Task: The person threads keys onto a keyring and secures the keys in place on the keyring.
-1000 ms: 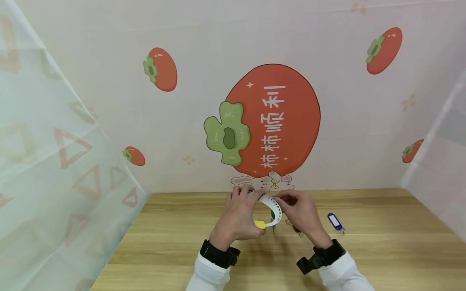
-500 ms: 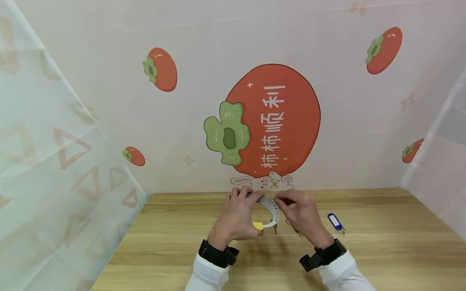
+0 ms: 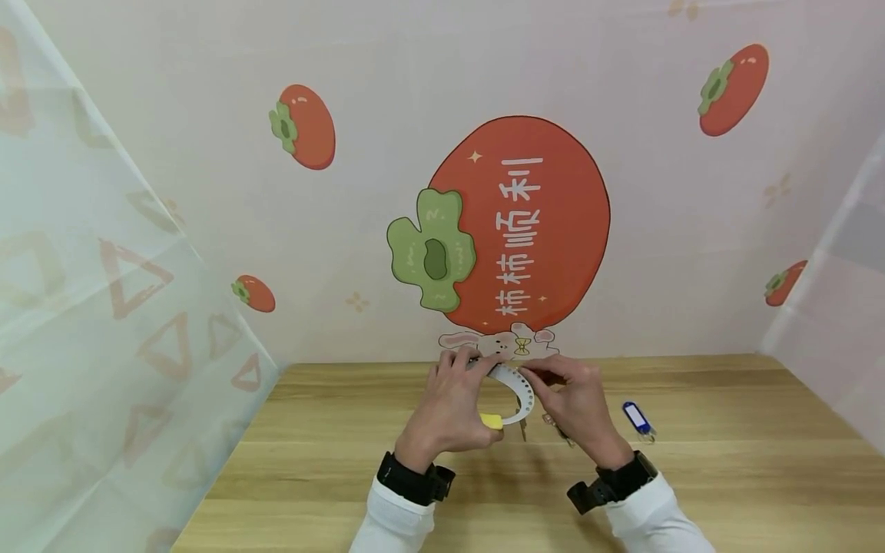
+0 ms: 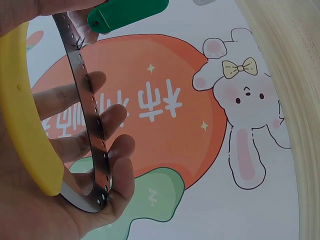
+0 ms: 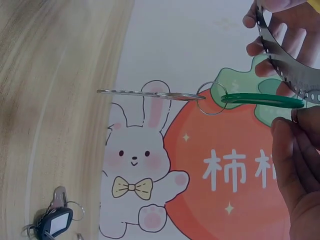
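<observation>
My left hand [image 3: 449, 407] grips a large key ring holder, its thumb at the yellow handle [image 4: 27, 115] and its fingers around the curved metal strip [image 3: 522, 395] with a row of holes. Beside that strip, the fingertips of my right hand [image 3: 581, 399] pinch the end of a green key tag [image 5: 262, 100] at a small metal hook. From the tag's other end hangs a thin split ring [image 5: 212, 114] carrying a key [image 5: 150, 94], seen edge-on. In the left wrist view the green tag overlaps the strip's upper end; the pinching fingertips are largely hidden there.
A blue key tag [image 3: 636, 417] with a white label and a ring lies on the wooden table [image 3: 311, 461], right of my hands. Another small key item [image 3: 558, 428] lies partly behind my right hand. A printed cloth wall [image 3: 359, 230] stands close behind the table.
Both hands stay nearly in place. The metal strip has tilted slightly back and forth, and my right fingertips have shifted a little along its upper edge.
</observation>
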Tool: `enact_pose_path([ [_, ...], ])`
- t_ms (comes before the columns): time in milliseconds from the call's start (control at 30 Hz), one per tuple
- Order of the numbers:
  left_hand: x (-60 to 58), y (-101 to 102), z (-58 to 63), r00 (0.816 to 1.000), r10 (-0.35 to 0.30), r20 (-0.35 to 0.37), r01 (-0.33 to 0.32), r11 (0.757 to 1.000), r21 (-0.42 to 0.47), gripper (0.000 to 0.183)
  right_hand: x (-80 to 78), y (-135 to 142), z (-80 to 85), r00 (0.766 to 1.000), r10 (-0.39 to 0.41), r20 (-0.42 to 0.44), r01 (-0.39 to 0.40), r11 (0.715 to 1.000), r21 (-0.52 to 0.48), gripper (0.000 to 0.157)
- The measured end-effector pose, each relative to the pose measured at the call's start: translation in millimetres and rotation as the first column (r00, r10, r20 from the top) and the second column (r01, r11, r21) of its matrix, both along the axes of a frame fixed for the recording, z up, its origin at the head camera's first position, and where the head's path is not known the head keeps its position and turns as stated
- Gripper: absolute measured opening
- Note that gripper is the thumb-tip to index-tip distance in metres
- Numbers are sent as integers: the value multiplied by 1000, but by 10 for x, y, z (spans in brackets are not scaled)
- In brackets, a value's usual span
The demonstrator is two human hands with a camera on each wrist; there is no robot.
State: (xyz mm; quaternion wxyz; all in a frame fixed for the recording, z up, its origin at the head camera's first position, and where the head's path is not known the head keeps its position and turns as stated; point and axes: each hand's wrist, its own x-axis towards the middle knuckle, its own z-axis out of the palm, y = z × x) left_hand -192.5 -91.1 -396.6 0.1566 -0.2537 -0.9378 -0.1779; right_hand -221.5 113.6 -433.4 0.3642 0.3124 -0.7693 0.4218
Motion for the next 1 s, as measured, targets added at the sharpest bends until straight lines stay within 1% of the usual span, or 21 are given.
enact_pose_path([
  [100, -1, 6, 3, 1000, 5, 1, -5, 1000, -14, 94, -3, -2, -2, 1000, 0, 9, 0, 1000, 5, 23],
  [167, 1, 10, 3, 1000, 7, 7, -7, 1000, -26, 94, -5, 2, -1, 1000, 4, -1, -4, 1000, 28, 24],
  [300, 10, 17, 4, 1000, 11, 15, -10, 998, -54, 97, -11, 24, -1, 999, 8, -41, -4, 994, 110, 26],
  [433, 11, 19, 4, 1000, 9, 23, -7, 996, -85, 100, -18, 55, 4, 995, 25, -97, -5, 980, 198, 24],
  [567, 5, 3, 6, 999, -10, 54, 15, 996, -92, 97, -22, 78, 9, 989, 59, -133, -23, 966, 259, 23],
  [667, 5, -21, 16, 995, -33, 97, 39, 997, -67, 91, -31, 81, 6, 990, 75, -122, -41, 965, 259, 26],
  [733, 6, -37, 23, 991, -42, 125, 48, 998, -48, 88, -34, 75, 1, 992, 78, -97, -54, 971, 232, 29],
  [833, 6, -46, 32, 988, -43, 146, 47, 999, -24, 86, -30, 68, 1, 998, 63, -27, -57, 983, 176, 28],
  [933, 1, -49, 37, 989, -35, 145, 38, 999, -23, 88, -14, 72, 15, 996, 37, 77, -46, 993, 113, 24],
  [1000, -1, -50, 43, 991, -27, 134, 31, 999, -26, 90, 1, 81, 33, 984, 35, 176, -49, 996, 75, 18],
])
